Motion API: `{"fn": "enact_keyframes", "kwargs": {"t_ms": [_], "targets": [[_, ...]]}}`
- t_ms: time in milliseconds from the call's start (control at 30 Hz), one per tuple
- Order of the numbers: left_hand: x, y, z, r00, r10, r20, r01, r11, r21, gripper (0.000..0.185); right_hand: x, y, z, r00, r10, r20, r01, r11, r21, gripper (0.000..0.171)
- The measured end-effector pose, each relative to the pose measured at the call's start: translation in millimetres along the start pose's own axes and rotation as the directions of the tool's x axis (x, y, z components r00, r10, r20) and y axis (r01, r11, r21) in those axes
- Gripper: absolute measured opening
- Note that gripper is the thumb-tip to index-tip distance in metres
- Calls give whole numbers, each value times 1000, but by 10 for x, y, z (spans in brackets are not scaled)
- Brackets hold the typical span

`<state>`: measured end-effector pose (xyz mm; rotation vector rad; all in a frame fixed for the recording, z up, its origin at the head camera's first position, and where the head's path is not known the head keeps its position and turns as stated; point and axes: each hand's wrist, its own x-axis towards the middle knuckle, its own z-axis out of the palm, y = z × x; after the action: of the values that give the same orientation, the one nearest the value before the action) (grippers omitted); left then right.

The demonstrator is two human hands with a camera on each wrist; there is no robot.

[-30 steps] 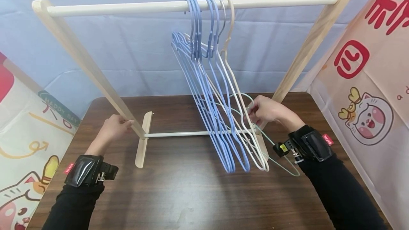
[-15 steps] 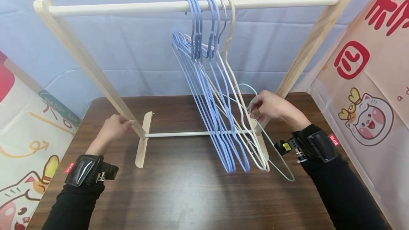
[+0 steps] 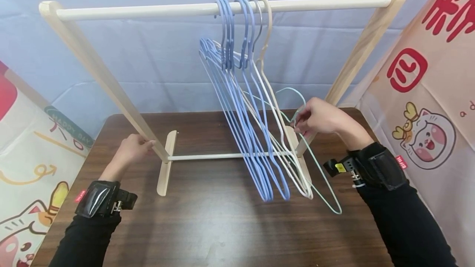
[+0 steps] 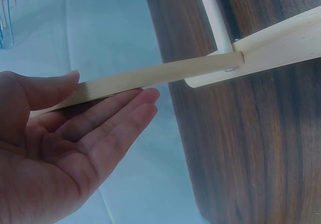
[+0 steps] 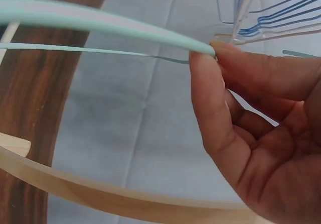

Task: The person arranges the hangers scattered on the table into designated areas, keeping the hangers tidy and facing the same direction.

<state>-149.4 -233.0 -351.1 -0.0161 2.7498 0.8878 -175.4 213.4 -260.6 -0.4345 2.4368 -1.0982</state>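
My right hand (image 3: 320, 119) pinches a mint-green clothes hanger (image 5: 125, 28) between thumb and fingertips, just below its hook. That hanger tilts beside the right post of a wooden clothes rack (image 3: 103, 77), its lower corner reaching toward the table's front. Near its foot, the rack's left post is held by my left hand (image 3: 134, 151); in the left wrist view the thumb lies above the post and the fingers below it. From the white top rail hang several blue hangers (image 3: 265, 190), with a cream hanger (image 3: 269, 19) at their right and a whitish one between.
The rack stands on a dark brown wooden table (image 3: 219, 226). A thin white lower bar (image 3: 204, 156) joins its feet. Pale blue cloth (image 3: 156, 65) hangs behind, and printed cloths (image 3: 423, 135) flank both sides.
My right hand has moved up and slightly right with the mint-green hanger, bringing its hook higher behind the rack's right side. The left hand stays on the left post.
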Motion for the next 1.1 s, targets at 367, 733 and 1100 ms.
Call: {"fn": "enact_keyframes", "kwargs": {"t_ms": [367,733,1100], "targets": [[-12,7,-2,1000,-8,-1,8,1000,-5,41,-115,-208,-134,999,-26,-43,26,1000,-7,8],[-7,0,-2,1000,-9,2,9,1000,-4,40,-209,-376,-224,996,-55,-64,55,999,-3,9],[-8,9,-3,1000,-6,3,6,1000,4,40,-278,-618,-326,985,-87,-146,65,987,-146,10]]}}
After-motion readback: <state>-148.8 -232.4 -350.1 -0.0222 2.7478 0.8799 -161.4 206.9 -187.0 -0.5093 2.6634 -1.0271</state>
